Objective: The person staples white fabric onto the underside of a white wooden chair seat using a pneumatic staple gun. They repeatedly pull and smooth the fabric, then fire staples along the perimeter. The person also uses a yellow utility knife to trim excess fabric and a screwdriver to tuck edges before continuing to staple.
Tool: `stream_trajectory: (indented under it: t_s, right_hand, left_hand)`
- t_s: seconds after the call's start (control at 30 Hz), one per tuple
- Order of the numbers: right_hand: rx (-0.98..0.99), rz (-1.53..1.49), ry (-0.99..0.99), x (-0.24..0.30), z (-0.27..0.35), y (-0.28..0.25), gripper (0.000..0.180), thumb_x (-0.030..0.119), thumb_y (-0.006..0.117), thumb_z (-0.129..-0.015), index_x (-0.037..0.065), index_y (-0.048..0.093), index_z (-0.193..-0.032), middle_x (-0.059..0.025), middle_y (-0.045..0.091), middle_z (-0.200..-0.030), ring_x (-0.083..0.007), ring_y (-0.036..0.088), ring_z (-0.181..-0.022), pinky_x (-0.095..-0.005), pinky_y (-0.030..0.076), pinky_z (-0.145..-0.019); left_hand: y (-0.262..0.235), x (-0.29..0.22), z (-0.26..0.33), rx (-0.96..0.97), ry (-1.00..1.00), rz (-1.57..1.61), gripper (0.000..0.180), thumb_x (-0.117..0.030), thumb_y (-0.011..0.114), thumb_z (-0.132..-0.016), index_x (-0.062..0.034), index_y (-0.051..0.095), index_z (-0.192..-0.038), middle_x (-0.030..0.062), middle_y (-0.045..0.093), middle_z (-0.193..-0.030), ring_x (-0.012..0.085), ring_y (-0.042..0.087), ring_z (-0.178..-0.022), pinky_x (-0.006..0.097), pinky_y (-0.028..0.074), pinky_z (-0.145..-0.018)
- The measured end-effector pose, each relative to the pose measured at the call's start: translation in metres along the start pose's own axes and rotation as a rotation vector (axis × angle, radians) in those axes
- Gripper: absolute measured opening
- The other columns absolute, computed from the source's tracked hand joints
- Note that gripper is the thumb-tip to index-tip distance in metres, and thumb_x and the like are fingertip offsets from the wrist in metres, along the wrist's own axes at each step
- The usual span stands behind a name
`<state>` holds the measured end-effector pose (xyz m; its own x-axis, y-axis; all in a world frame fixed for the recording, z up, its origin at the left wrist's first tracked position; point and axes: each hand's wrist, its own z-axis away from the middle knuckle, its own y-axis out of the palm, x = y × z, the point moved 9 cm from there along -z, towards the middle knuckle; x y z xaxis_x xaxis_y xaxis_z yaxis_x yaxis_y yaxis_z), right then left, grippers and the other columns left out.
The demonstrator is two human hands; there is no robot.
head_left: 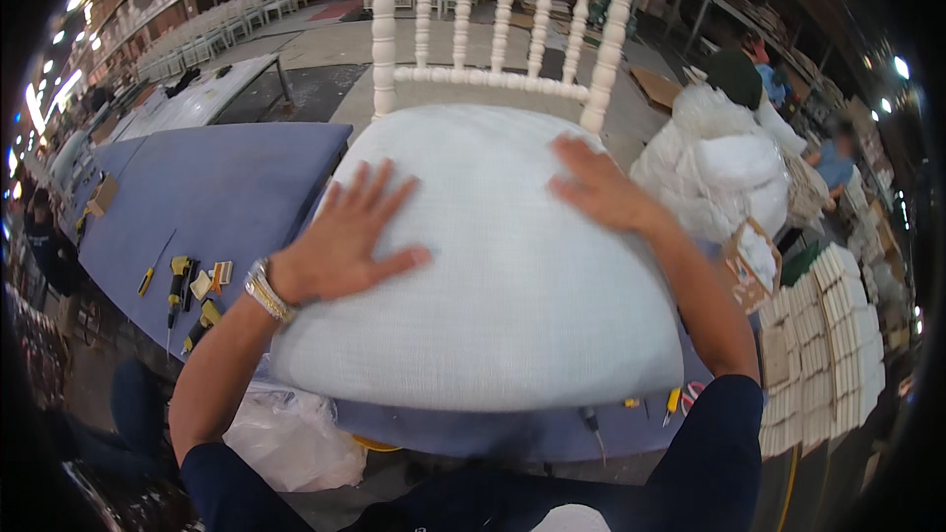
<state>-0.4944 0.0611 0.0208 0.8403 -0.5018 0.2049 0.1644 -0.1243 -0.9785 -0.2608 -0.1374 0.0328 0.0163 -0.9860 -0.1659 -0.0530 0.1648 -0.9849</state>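
Observation:
In front of me stands a chair with a padded seat (473, 305) covered in pale, light-grey woven fabric. Its back (493, 79), cream-white with turned, beaded spindles, rises at the far side. My left hand (347, 241) lies on the left part of the seat, palm down with the fingers spread. On the seat's far right side rests my right hand (601, 185), its fingers stretched out and slightly blurred. Neither hand holds anything. The seat hides the chair's legs and part of the table beneath.
A blue-covered table (227, 187) bears yellow-black power drills (180, 281) and a screwdriver (148, 278) to the left. Clear plastic (296, 438) hangs at the near left. White plastic-wrapped bundles (714, 163) and stacked pale panels (823, 345) stand at right. Other people work further back.

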Motion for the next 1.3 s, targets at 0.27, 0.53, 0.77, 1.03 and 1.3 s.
stream_trajectory:
  t_s: [0.27,0.53,0.77,1.03,1.3]
  right_hand:
    - [0.26,-0.122,-0.617,0.134,-0.138,0.021,0.077,0.061,0.03,-0.108,0.008,0.024,-0.164,-0.014,0.018,-0.172,-0.0299,0.012,-0.16,-0.0469,0.012,-0.129]
    - [0.276,-0.121,-0.199,0.037,-0.209,0.024,0.077,0.066,0.032,-0.106,0.011,0.041,-0.158,-0.0118,0.038,-0.165,-0.0314,0.033,-0.153,-0.0387,0.019,-0.128]
    - [-0.218,-0.593,0.175,-0.099,0.02,0.008,0.081,0.068,0.038,-0.103,0.013,0.033,-0.163,-0.0099,0.027,-0.17,-0.0283,0.024,-0.157,-0.0366,0.018,-0.128]
    - [-0.274,-1.272,0.459,-0.119,0.24,0.118,0.089,0.069,0.039,-0.103,0.009,0.021,-0.165,-0.0103,0.017,-0.173,-0.0282,0.018,-0.158,-0.0382,0.017,-0.127]
    - [-0.431,-0.668,0.27,-0.071,0.194,0.002,0.078,0.064,0.027,-0.108,0.011,0.026,-0.164,-0.0078,0.027,-0.17,-0.0248,0.026,-0.155,-0.0385,0.019,-0.127]
  left_hand:
    - [-0.001,-0.087,0.006,0.001,0.34,-0.089,0.103,-0.076,0.046,-0.094,0.0039,0.031,-0.158,0.0403,0.02,-0.162,0.0506,0.017,-0.155,0.065,0.013,-0.123]
    - [-0.005,-0.09,0.001,0.109,0.354,0.0,0.105,-0.078,0.055,-0.089,-0.003,0.032,-0.16,0.0307,0.023,-0.166,0.0449,0.017,-0.157,0.059,0.012,-0.125]
    - [-0.007,0.028,0.025,-0.154,0.084,0.291,0.086,-0.066,0.053,-0.096,-0.0078,0.039,-0.159,0.0192,0.028,-0.168,0.0359,0.023,-0.157,0.052,0.017,-0.126]
    - [0.027,0.094,0.059,-0.391,-0.009,1.072,0.072,-0.062,0.032,-0.107,-0.0103,0.046,-0.156,0.0128,0.045,-0.16,0.028,0.041,-0.148,0.043,0.029,-0.123]
    - [0.151,0.147,0.115,-0.471,-0.311,1.862,0.075,-0.062,0.038,-0.107,-0.0034,0.046,-0.154,0.0125,0.053,-0.152,0.0269,0.053,-0.136,0.041,0.041,-0.116]
